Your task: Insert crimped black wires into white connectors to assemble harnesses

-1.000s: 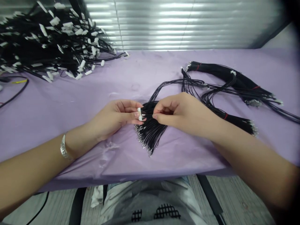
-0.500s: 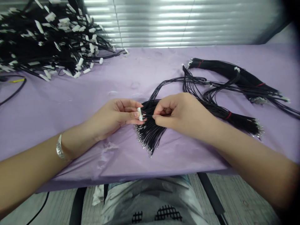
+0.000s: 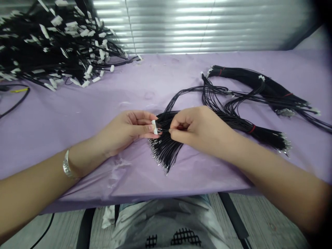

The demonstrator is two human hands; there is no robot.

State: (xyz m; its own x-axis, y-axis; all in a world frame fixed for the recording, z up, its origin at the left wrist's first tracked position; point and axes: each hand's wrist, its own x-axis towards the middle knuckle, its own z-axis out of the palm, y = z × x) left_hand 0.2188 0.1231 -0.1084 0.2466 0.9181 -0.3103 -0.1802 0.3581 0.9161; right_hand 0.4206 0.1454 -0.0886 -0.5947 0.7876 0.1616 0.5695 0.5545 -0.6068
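Head view: narrow white connector (image 3: pixel 155 127), perhaps ridged along one edge.

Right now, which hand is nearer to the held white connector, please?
Left: the left hand grips the white connector. The right hand is apart, to its right, pinching a black wire.

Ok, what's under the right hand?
Black wires show on both sides of the right hand, lying on the purple cover. Whatever is directly beneath it is hidden.
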